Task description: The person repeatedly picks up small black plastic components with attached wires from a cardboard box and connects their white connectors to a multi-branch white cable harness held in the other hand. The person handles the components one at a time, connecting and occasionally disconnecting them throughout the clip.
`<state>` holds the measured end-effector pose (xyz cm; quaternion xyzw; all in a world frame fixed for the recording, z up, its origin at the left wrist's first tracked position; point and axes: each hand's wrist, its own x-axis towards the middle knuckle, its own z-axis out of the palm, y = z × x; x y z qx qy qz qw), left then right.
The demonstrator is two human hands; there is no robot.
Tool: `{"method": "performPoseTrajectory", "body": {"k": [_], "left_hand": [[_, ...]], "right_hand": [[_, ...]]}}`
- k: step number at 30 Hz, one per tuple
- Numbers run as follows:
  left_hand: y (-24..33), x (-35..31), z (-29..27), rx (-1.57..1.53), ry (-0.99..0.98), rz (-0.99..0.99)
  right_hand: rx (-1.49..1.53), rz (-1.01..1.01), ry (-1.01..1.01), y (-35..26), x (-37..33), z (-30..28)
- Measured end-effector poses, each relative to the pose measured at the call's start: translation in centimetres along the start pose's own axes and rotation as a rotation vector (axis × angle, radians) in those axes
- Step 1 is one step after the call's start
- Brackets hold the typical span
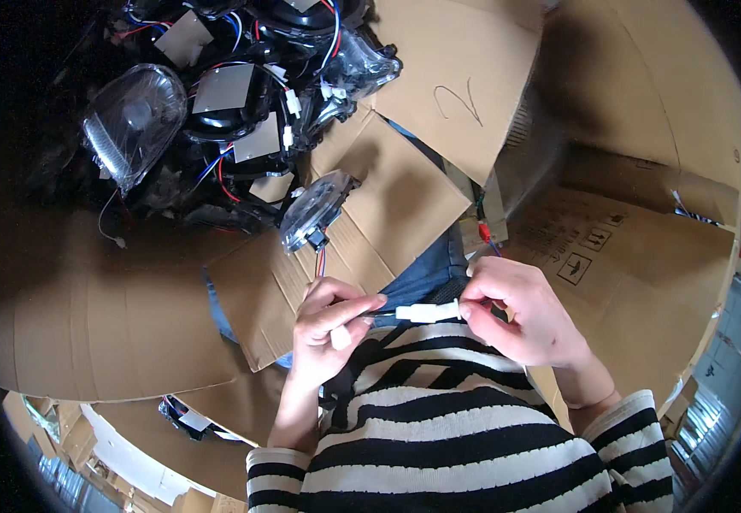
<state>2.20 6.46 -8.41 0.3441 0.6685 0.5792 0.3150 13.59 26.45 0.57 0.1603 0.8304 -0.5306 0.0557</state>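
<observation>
A white plug connector (426,312) spans the gap between my two hands, in front of my striped top. My left hand (328,329) is closed in a pinch on the wires at the connector's left end; a second small white plug (341,337) pokes out under its fingers. My right hand (520,312) grips the connector's right end between thumb and fingers. Red and blue wires (321,261) run from a clear-lensed lamp unit (317,209) down to my left hand. That lamp rests on a cardboard flap (388,197) over my lap. Beyond my right hand shows a cable with a red part (484,232).
At the upper left lies a heap of black-backed lamp units (225,90) with loose wires and white plugs, one with its clear lens (135,126) facing up. Cardboard sheets (114,316) flank me on the left. An open cardboard box (618,256) stands on the right.
</observation>
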Motion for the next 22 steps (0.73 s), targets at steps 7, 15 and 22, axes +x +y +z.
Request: {"method": "performPoseTrajectory", "body": {"k": [7, 15, 22], "left_hand": [[0.4, 0.4, 0.2, 0.398, -0.01, 0.125], [0.4, 0.2, 0.5, 0.451, -0.025, 0.166], [3.2, -0.3, -1.9, 0.02, 0.386, -0.01]], "right_hand": [[-0.111, -0.079, 0.148, 1.0, -0.4, 1.3], [-0.007, 0.0, 0.063, 2.5, 0.1, 1.4], [0.378, 0.234, 0.394, 2.2, 0.1, -1.6]]}}
